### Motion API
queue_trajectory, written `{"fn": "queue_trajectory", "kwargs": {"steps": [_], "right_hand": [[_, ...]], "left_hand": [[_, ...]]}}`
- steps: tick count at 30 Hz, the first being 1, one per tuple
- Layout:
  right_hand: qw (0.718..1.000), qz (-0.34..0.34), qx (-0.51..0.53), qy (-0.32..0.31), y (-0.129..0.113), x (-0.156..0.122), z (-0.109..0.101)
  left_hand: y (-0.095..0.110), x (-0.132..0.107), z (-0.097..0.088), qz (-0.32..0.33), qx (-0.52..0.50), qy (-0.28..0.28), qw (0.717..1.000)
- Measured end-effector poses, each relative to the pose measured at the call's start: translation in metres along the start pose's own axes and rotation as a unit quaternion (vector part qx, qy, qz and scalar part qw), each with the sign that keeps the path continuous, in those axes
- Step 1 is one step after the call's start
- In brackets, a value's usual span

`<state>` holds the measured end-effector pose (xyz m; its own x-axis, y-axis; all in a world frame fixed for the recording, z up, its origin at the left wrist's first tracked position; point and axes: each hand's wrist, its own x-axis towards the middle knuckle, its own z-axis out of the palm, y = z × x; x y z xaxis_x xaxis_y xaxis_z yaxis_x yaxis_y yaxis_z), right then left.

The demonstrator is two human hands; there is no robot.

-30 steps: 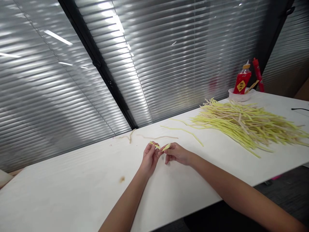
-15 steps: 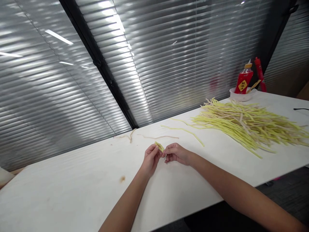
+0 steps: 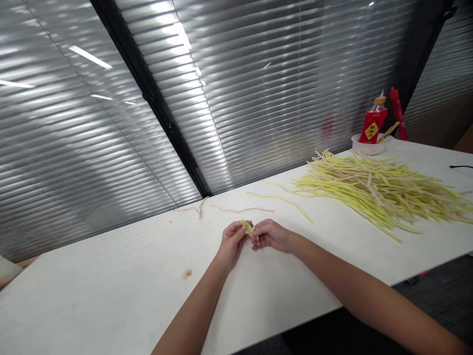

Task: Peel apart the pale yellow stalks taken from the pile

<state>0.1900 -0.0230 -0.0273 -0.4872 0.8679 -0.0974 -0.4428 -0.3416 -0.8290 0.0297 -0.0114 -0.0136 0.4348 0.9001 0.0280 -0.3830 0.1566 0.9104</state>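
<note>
Above the middle of the table, a short, bunched yellow pipe cleaner [image 3: 247,227] is pinched between my two hands. My left hand [image 3: 232,241] grips it from the left, thumb on the near side. My right hand [image 3: 271,234] closes on its lower right end with the fingertips. Part of the piece is covered by my fingers, so its full shape cannot be made out. Just beyond my hands lie a pale pink pipe cleaner [image 3: 242,210] and a single yellow pipe cleaner [image 3: 284,199].
To the right spreads a large pile of yellow and beige pipe cleaners [image 3: 373,187]. Behind it, a red bottle [image 3: 372,125] stands in a clear plastic tub [image 3: 369,148]. Bent beige stems [image 3: 200,208] lie at the back edge, near the blinds [image 3: 258,98]. The white table [image 3: 111,291] bears a brown stain.
The yellow piece has turned slightly and shifted a little to the right in my fingers. My left fingers have moved a bit; both arms stay nearly in place.
</note>
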Motion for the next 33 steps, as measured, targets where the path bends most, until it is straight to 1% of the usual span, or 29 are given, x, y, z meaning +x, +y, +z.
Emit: {"fn": "queue_trajectory", "kwargs": {"steps": [7, 12, 16, 20, 25, 29, 33], "right_hand": [[1.000, 0.008, 0.001, -0.019, -0.001, -0.002, 0.000], [0.999, 0.015, -0.009, -0.037, 0.000, -0.001, -0.002], [0.999, 0.016, -0.026, -0.032, -0.001, -0.003, 0.001], [0.998, -0.013, -0.058, -0.021, -0.004, -0.006, 0.007], [0.998, -0.026, -0.050, -0.007, -0.003, -0.005, 0.010], [0.998, -0.037, -0.053, 0.005, -0.001, -0.003, 0.010], [0.997, -0.040, -0.060, 0.007, -0.002, -0.003, 0.011]], "left_hand": [[0.001, -0.003, 0.004, -0.018, -0.011, -0.059, 0.998], [0.000, -0.005, 0.007, -0.017, -0.012, -0.072, 0.997], [0.001, -0.004, 0.008, -0.006, -0.020, -0.054, 0.998], [0.003, -0.004, 0.009, 0.008, -0.024, -0.030, 0.999], [0.002, -0.003, 0.010, 0.014, -0.020, -0.035, 0.999], [-0.001, -0.004, 0.011, 0.014, -0.029, -0.025, 0.999], [-0.002, -0.004, 0.013, 0.023, -0.037, -0.027, 0.999]]}}
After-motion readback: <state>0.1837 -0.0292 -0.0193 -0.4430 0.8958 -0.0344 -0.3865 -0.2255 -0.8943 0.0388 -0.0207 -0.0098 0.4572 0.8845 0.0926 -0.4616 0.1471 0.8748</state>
